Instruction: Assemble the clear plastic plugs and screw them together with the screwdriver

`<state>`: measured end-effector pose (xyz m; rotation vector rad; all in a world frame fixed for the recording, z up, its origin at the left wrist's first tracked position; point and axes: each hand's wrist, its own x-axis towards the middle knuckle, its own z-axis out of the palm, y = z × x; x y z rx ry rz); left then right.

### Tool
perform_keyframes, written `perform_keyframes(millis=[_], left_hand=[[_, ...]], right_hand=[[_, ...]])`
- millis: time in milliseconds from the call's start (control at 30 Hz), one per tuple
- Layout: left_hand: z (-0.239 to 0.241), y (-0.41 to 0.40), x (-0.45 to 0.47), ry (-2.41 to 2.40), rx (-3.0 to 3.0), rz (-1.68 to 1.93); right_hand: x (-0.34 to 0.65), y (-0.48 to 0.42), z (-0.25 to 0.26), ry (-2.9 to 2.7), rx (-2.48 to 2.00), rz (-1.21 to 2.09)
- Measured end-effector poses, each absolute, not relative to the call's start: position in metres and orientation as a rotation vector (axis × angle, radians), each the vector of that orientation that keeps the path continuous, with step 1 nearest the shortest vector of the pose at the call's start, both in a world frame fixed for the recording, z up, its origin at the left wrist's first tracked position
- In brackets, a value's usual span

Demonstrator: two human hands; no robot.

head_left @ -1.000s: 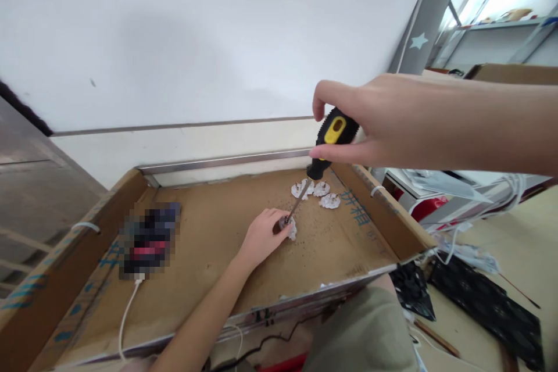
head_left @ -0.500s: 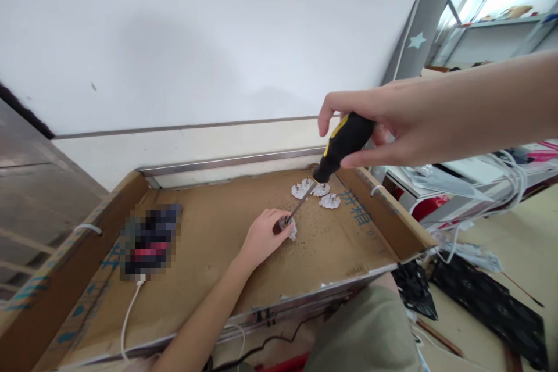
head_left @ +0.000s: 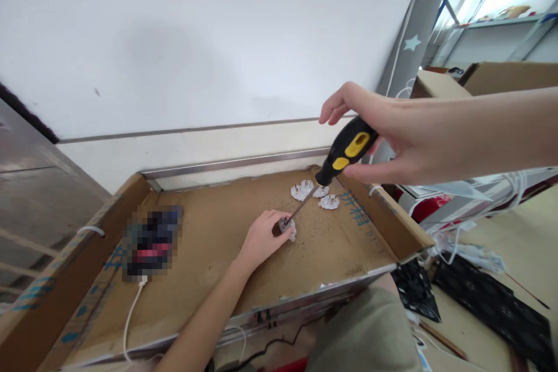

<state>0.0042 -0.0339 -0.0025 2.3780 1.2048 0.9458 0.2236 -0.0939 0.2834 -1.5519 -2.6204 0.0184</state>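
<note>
My right hand (head_left: pixel 370 133) holds a black and yellow screwdriver (head_left: pixel 349 148) by its handle, thumb below and some fingers lifted off the grip. The shaft slants down to the left. Its tip meets a small clear plastic piece (head_left: pixel 291 233) on the cardboard. My left hand (head_left: pixel 264 238) pinches that piece between thumb and fingers, holding it against the cardboard. Farther back lie several similar clear pieces (head_left: pixel 329 201) with metal pins standing up from them. The screwdriver partly covers one of these. Exactly where the tip sits is too small to make out.
A cardboard tray (head_left: pixel 209 232) with raised sides forms the work surface, dotted with dark specks. A pixelated dark object (head_left: pixel 152 241) with a white cable (head_left: pixel 128 325) lies at its left. Behind stands a white panel (head_left: pixel 209 40). Black plastic (head_left: pixel 492 302) lies on the floor at right.
The screwdriver handle has turned, bringing its yellow patches into view. My right fingers have opened up and lifted from the grip. My left hand and the clear piece stay put.
</note>
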Motion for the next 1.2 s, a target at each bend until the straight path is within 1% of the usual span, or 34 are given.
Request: perform_keyframes(millis=[67, 100, 267, 333, 400, 467, 600, 633, 667, 767, 800, 833, 967, 1100, 1200], left_hand=[[-0.002, -0.034, 0.004, 1.205, 2.380, 0.949], [-0.002, -0.034, 0.004, 1.206, 2.380, 0.951], [-0.004, -0.033, 0.004, 1.210, 2.380, 0.956], [-0.004, -0.033, 0.004, 1.210, 2.377, 0.964], [-0.004, -0.033, 0.004, 1.212, 2.379, 0.958], [-0.003, -0.033, 0.004, 1.216, 2.379, 0.945], [-0.002, -0.034, 0.004, 1.218, 2.371, 0.933], [-0.002, -0.034, 0.004, 1.218, 2.370, 0.932], [-0.003, -0.034, 0.004, 1.219, 2.370, 0.930], [-0.003, -0.034, 0.004, 1.219, 2.376, 0.926], [-0.003, -0.033, 0.004, 1.217, 2.378, 0.923], [-0.003, -0.033, 0.004, 1.214, 2.379, 0.922], [-0.002, -0.033, 0.004, 1.211, 2.385, 0.918], [-0.002, -0.033, 0.004, 1.209, 2.405, 0.912], [-0.001, -0.032, 0.004, 1.216, 2.430, 0.917]], right_hand=[[0.221, -0.097, 0.284, -2.616, -1.566, 0.126], [0.220, -0.098, 0.284, -2.612, -1.586, 0.125], [0.219, -0.093, 0.277, -2.553, -1.680, -0.173], [0.220, -0.090, 0.275, -2.556, -1.616, -0.130], [0.222, -0.085, 0.273, -2.567, -1.504, -0.014], [0.225, -0.078, 0.271, -2.579, -1.408, -0.001], [0.226, -0.061, 0.271, -2.533, -1.459, -0.333], [0.225, -0.059, 0.272, -2.525, -1.491, -0.357], [0.224, -0.058, 0.273, -2.534, -1.506, -0.314], [0.216, -0.063, 0.278, -2.612, -1.467, 0.015], [0.214, -0.065, 0.279, -2.626, -1.454, 0.076], [0.212, -0.067, 0.279, -2.636, -1.463, 0.063], [0.209, -0.066, 0.279, -2.591, -1.508, -0.328], [0.204, -0.069, 0.280, -2.601, -1.514, -0.546], [0.200, -0.073, 0.282, -2.620, -1.552, -0.778]])
